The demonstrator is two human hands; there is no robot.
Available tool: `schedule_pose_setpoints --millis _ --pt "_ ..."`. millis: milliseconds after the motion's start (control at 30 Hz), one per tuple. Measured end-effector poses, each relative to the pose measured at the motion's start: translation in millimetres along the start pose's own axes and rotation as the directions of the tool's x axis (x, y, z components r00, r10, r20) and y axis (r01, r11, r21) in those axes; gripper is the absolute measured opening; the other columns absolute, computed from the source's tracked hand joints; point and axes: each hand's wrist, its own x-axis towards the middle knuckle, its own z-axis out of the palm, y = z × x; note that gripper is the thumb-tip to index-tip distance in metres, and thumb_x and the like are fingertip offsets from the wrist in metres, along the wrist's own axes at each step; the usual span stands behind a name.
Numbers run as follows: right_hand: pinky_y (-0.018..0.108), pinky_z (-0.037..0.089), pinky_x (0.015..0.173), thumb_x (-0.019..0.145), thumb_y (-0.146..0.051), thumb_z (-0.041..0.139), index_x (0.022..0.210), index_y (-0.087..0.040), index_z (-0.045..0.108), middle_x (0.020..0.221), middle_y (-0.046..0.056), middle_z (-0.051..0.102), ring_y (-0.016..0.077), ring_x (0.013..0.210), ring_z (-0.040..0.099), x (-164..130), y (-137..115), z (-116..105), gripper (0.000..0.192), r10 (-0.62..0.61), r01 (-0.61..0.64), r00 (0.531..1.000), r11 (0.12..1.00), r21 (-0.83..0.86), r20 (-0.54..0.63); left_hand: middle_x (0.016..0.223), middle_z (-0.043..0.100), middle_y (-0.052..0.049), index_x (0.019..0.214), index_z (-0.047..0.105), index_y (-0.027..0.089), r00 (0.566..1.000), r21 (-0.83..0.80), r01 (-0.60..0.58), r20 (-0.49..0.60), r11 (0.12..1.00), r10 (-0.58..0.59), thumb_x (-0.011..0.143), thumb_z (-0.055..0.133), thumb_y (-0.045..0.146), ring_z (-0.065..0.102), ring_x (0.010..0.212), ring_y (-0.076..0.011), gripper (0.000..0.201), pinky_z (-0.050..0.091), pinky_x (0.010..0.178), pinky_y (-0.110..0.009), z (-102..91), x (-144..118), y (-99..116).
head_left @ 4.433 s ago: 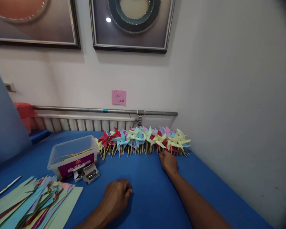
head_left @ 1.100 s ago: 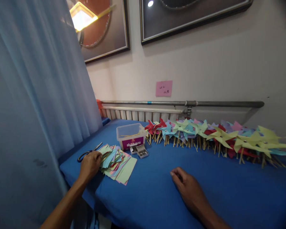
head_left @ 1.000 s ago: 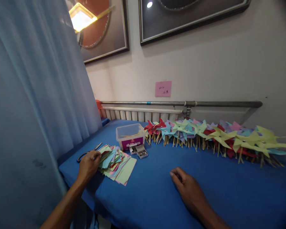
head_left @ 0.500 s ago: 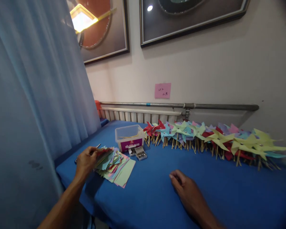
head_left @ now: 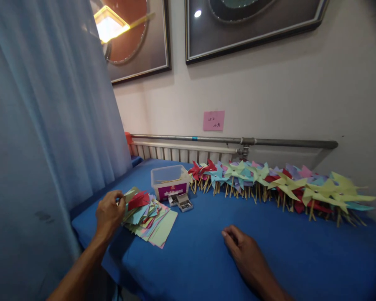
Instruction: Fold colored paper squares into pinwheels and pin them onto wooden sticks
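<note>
My left hand (head_left: pixel 109 213) is at the left edge of a loose heap of coloured paper pieces (head_left: pixel 159 228). Its thumb and fingers are pinched at the edge of an olive-green piece of paper (head_left: pixel 130 195). A red cut paper piece (head_left: pixel 138 200) lies on top of the heap, just right of the fingertips. My right hand (head_left: pixel 242 246) rests on the blue cloth (head_left: pixel 194 255), loosely curled, with nothing visible in it. Beyond the heap stands a clear plastic tub (head_left: pixel 170 179) with thin sticks inside. Small boxes of metal pins (head_left: pixel 184 203) sit open before it.
A long row of paper pinwheels (head_left: pixel 238 171) on wooden sticks runs along the back right of the table. Behind are a pipe (head_left: pixel 285 143) and a radiator (head_left: pixel 175 151). A blue curtain (head_left: pixel 50 104) hangs at the left. A pink note (head_left: pixel 213 121) is on the wall.
My left hand has shifted slightly left and toward me, uncovering the red paper piece and the olive-green one. My right hand stays in place.
</note>
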Motion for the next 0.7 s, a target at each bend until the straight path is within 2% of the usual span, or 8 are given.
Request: schedule_pose_setpoints --millis 100,167,233,300,333,400,533,700 --pt "0.030 0.041 0.059 0.090 -0.048 0.046 0.071 -0.025 0.057 0.063 0.000 0.061 0.0198 0.060 0.057 -1 0 1 0.031 0.008 -0.007 1.000 1.000 0.025 -0.005 0.117 0.071 -0.011 0.085 0.064 0.020 0.976 -0.197 0.072 -0.187 0.978 -0.109 0.087 0.049 0.031 0.064 0.112 -0.0265 0.018 0.048 0.094 -0.038 -5.6 1 16" --pt "0.029 0.040 0.058 0.088 -0.048 0.049 0.070 -0.025 0.058 0.061 -0.001 0.059 0.0188 0.058 0.054 -1 2 2 0.031 0.023 -0.023 1.000 0.998 0.050 -0.010 0.116 0.070 -0.009 0.083 0.064 0.020 0.964 -0.444 0.123 -0.158 0.887 -0.213 0.083 0.058 0.035 0.065 0.109 -0.0251 0.016 0.050 0.089 -0.036 -7.0 -2 36" --pt "0.029 0.040 0.058 0.087 -0.050 0.052 0.070 -0.024 0.059 0.060 -0.001 0.057 0.0179 0.058 0.052 1 4 5 0.032 0.058 -0.056 0.998 0.992 0.115 -0.018 0.095 0.073 -0.006 0.074 0.063 0.019 0.953 -0.725 0.285 0.144 0.627 -0.266 0.072 0.070 0.036 0.067 0.087 -0.0213 0.018 0.052 0.078 -0.032 -4.9 -9 65" --pt "0.030 0.041 0.057 0.085 -0.057 0.057 0.072 -0.023 0.061 0.062 -0.001 0.058 0.0176 0.058 0.053 7 4 7 0.037 0.127 -0.119 0.992 0.959 0.258 -0.013 0.067 0.066 -0.001 0.068 0.060 0.018 0.826 -0.789 0.563 0.545 0.245 -0.142 0.063 0.077 0.034 0.061 0.062 -0.0165 0.024 0.049 0.063 -0.030 0.1 -19 103" --pt "0.030 0.043 0.057 0.083 -0.062 0.060 0.073 -0.022 0.062 0.063 0.000 0.060 0.0175 0.058 0.054 11 4 7 0.041 0.172 -0.163 0.985 0.917 0.365 0.006 0.064 0.065 0.000 0.069 0.060 0.017 0.748 -0.744 0.662 0.662 0.085 -0.034 0.060 0.079 0.031 0.059 0.058 -0.0146 0.026 0.048 0.061 -0.029 3.4 -25 123" --pt "0.032 0.049 0.062 0.075 -0.072 0.067 0.080 -0.020 0.067 0.073 0.004 0.068 0.0198 0.065 0.062 21 0 4 0.052 0.270 -0.241 0.962 0.752 0.614 0.047 0.065 0.066 -0.001 0.072 0.062 0.015 0.655 -0.648 0.755 0.745 -0.094 0.126 0.054 0.084 0.026 0.059 0.057 -0.0131 0.029 0.047 0.060 -0.026 11.8 -33 162" --pt "0.042 0.052 0.090 0.076 -0.080 0.062 0.103 -0.021 0.072 0.109 0.013 0.075 0.0274 0.099 0.069 34 -9 -12 0.066 0.172 -0.267 0.961 0.348 0.899 0.219 0.062 0.065 0.000 0.068 0.059 0.015 0.573 -0.540 0.819 0.779 -0.193 0.255 0.051 0.086 0.024 0.057 0.054 -0.0119 0.033 0.045 0.058 -0.026 38.6 -41 230" --pt "0.040 0.051 0.091 0.076 -0.072 0.070 0.116 -0.025 0.072 0.119 0.009 0.074 0.0285 0.115 0.065 35 7 -23 0.062 0.129 -0.151 0.985 0.341 0.928 0.113 0.057 0.062 0.001 0.064 0.056 0.016 0.504 -0.476 0.862 0.839 -0.172 0.203 0.049 0.084 0.023 0.055 0.051 -0.0116 0.033 0.041 0.053 -0.024 82.2 -61 274"
